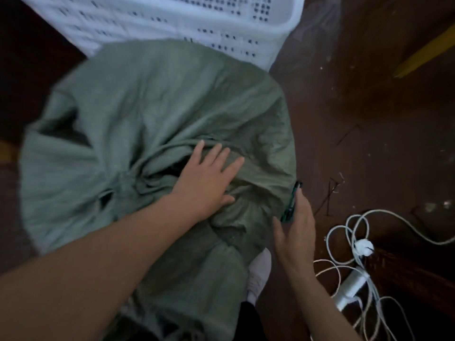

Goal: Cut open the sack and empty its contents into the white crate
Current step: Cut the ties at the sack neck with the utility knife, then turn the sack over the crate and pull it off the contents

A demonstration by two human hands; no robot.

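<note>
Bulging on the dark floor [357, 119], the green sack [147, 114] keeps its contents hidden, its gathered neck lying toward the viewer and its far end touching the white crate [172, 18], whose inside is out of view. The left hand [206, 178] lies flat, fingers spread, on the sack. The right hand [295, 230] grips a dark cutter [291, 201], its long axis pointing away, at the sack's right edge. White cables [357, 254] coil further right.

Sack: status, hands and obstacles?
Left hand flat on sack, open. Right hand holds cutter. Sack tied, uncut. Crate behind; cables at right.
</note>
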